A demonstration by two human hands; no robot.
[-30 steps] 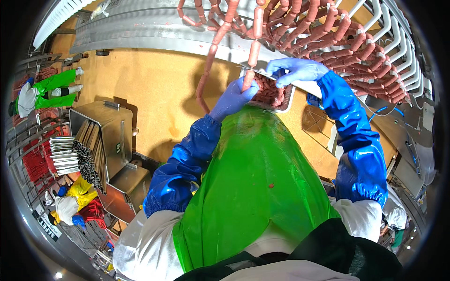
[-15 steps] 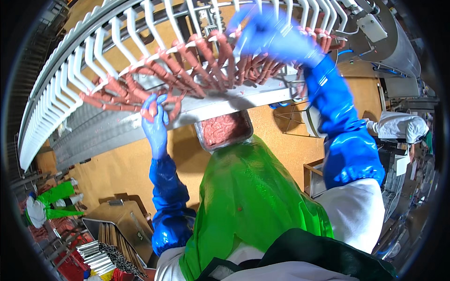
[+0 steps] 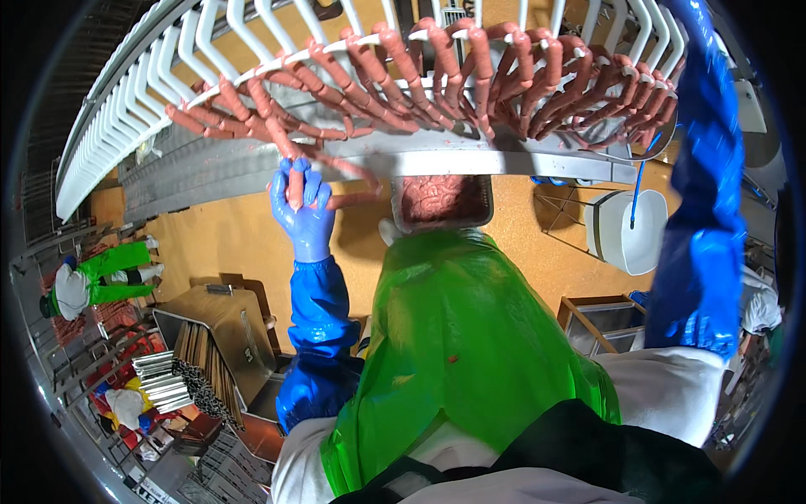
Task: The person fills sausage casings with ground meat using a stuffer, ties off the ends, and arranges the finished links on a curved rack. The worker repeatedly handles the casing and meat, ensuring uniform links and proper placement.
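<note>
Sausage (image 3: 296, 190) in left hand (image 3: 305, 220), hanging links (image 3: 482, 71) beyond it

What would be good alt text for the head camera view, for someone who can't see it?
A person's gloved left hand holds a sausage link near linked sausages on a curved row of white hooks; the right hand is out of view, its blue sleeve extending to the top edge. A tray of meat stands beyond the green apron.
</note>
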